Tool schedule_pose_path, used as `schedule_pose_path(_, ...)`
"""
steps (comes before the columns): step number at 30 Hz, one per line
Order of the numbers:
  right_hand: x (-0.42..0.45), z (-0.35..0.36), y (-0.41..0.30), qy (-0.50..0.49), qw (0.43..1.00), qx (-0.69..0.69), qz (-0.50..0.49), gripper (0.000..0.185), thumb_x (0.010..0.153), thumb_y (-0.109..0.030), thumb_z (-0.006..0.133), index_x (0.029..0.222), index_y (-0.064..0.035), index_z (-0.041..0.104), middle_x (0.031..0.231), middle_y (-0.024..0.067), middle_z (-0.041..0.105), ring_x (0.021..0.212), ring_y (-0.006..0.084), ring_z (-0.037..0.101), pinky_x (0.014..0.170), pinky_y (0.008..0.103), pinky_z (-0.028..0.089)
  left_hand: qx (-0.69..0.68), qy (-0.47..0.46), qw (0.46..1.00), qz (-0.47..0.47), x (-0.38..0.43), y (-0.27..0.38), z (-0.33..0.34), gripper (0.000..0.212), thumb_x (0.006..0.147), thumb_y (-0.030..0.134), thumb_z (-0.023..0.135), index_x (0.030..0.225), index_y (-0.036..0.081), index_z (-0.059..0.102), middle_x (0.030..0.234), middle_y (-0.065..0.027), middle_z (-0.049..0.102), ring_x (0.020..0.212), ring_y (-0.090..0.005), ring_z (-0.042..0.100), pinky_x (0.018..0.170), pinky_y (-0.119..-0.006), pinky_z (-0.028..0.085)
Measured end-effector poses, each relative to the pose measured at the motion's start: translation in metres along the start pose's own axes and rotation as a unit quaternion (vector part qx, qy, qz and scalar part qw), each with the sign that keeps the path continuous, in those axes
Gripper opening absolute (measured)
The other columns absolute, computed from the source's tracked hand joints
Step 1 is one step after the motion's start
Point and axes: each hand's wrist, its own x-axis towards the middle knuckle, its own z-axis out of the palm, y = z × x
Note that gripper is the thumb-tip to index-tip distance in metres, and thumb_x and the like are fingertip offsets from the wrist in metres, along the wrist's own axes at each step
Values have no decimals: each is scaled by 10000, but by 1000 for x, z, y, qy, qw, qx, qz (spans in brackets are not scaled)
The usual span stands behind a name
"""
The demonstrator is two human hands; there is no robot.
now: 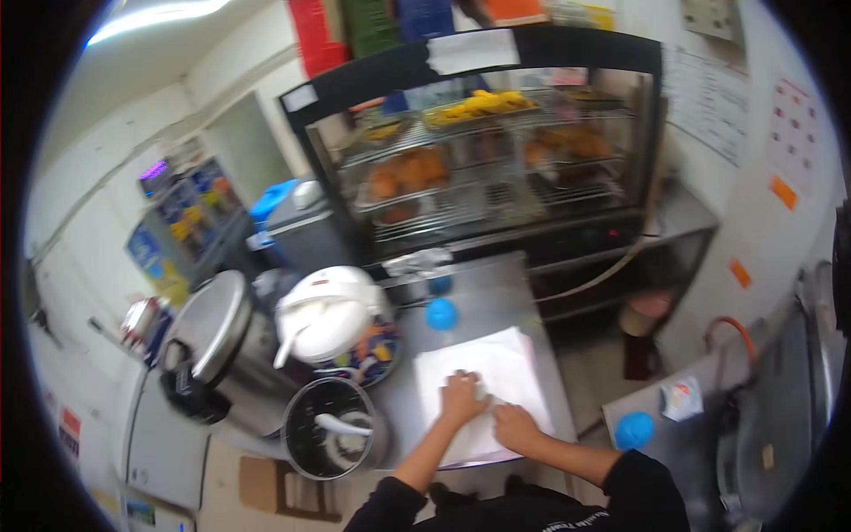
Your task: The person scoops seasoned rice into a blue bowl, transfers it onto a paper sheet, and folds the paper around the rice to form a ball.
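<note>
My left hand (463, 400) and my right hand (516, 429) are close together over a stack of white paper sheets (452, 359). Fingers of both hands are curled on a small whitish item (489, 397) that stretches between them. Blur hides what this item is. Under the stack lies a stainless steel table (488, 286). A blue round object (441, 314) sits on the table just past the sheets. Left of my left hand stands a deep metal pot (292, 432), with a white spoon (342, 425) and remains of what looks like rice inside.
A rice cooker with a white lid (326, 319) and a large steel pressure cooker (219, 332) crowd the left. Beyond the table rises a glass food warmer (492, 226) with fried food on racks. On the right, another blue object (633, 430) rests on a metal counter (671, 392).
</note>
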Motion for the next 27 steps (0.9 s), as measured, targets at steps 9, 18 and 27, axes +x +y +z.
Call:
schedule_pose_path(9, 20, -22, 13, 6, 991, 39, 130, 175, 758, -216, 621, 707, -50, 642, 724, 135, 582, 723, 315, 592, 662, 423, 483, -148, 237, 953, 116, -41, 14, 7, 409, 665, 295, 697, 931, 18, 556, 984, -198, 530, 935, -366, 477, 819, -469, 384)
schedule_pose_path(18, 16, 0, -21, 187, 951, 198, 146, 202, 823, -25, 507, 995, 24, 602, 921, 187, 626, 843, 336, 616, 754, 377, 495, -193, 277, 939, 59, -69, 21, 2, 370, 760, 240, 637, 1011, 4, 503, 1025, -210, 481, 1055, -426, 396, 958, -505, 289)
schedule_pose_path(27, 10, 18, -38, 145, 936, 295, 128, 461, 903, -163, 457, 1310, 6, 321, 1193, 264, 429, 1157, 392, 412, 973, 419, 355, -290, 259, 918, 78, -75, 14, 14, 292, 883, 156, 399, 1081, -19, 523, 1196, -257, 425, 1177, -450, 327, 1001, -504, 262)
